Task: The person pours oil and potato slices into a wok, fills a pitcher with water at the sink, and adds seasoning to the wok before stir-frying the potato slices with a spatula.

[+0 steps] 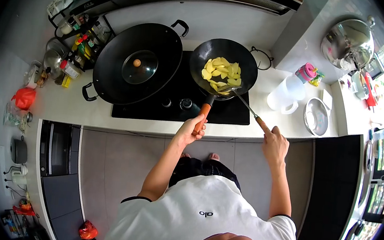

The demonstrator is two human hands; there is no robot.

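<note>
My left hand (192,129) is closed around the orange handle of a black wok (202,51), which sits on the right side of the stove. Pale yellow slices (223,69), which look like potato, lie in the wok. In my right hand (275,144) is a spatula (247,106) with a wooden grip and a metal shaft. Its metal head rests at the near edge of the slices, inside the wok.
A larger black wok (110,61) with a glass lid (140,67) inside occupies the left of the stove (146,112). To the right stand a clear pitcher (283,94) and a metal bowl (316,116). Seasoning bottles (70,69) crowd the left corner.
</note>
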